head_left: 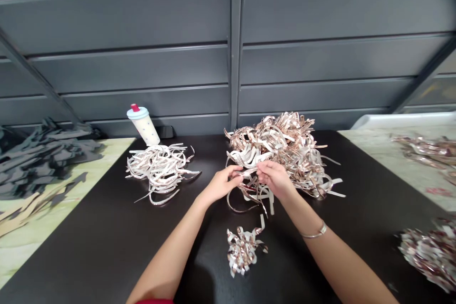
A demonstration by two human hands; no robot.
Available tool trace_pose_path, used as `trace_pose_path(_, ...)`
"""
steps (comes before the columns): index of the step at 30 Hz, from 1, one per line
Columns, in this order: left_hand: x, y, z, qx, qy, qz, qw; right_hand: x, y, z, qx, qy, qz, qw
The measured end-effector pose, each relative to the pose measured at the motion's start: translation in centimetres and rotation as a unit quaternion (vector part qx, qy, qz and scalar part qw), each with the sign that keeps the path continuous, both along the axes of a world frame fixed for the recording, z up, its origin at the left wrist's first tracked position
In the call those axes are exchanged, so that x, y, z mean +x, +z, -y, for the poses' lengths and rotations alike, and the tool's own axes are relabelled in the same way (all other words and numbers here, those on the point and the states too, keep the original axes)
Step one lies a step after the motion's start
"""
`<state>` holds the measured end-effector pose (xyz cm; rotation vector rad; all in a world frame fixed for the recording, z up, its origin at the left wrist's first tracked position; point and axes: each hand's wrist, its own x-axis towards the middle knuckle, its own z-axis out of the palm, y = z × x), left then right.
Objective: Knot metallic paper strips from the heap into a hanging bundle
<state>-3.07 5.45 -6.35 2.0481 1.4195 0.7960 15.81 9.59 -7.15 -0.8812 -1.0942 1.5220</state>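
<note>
Close together at the front of a tangled heap of shiny rose-gold and white strips (285,145), both hands pinch one thin pale strip (249,171). My left hand (221,183) has it between thumb and fingers at the left end. The fingers of my right hand (275,179) are closed on its right end, with a silver bracelet on that wrist. Loose strips hang beneath the hands. Nearer to me lies a small pile of short curled cut pieces (243,250). Another heap of thin whitish strips (158,168) is off to the left.
Everything stands on a black table (107,242) against a grey panelled wall (142,19). A white cup with a blue lid (146,126) is at the back left. Dark grey scraps (46,161) lie far left. More shiny scraps (432,251) are at the right edge.
</note>
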Motion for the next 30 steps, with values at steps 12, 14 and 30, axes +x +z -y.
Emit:
trace_pose_path(12,0.1,-1.0,-0.2,-0.022,-0.011,-0.047,0.999,2.0,3.2,-1.4,-0.103,-0.023,-0.233,0.967)
trace_pose_path(14,0.3,-0.9,-0.3,-0.031,-0.014,-0.051,0.998,1.7,3.3,-1.9,-0.103,-0.045,-0.248,0.962)
trace_pose_path(30,2.0,0.5,0.5,-0.122,-0.052,0.04,0.99,-1.7,0.7,-0.6,-0.07,-0.038,-0.204,0.976)
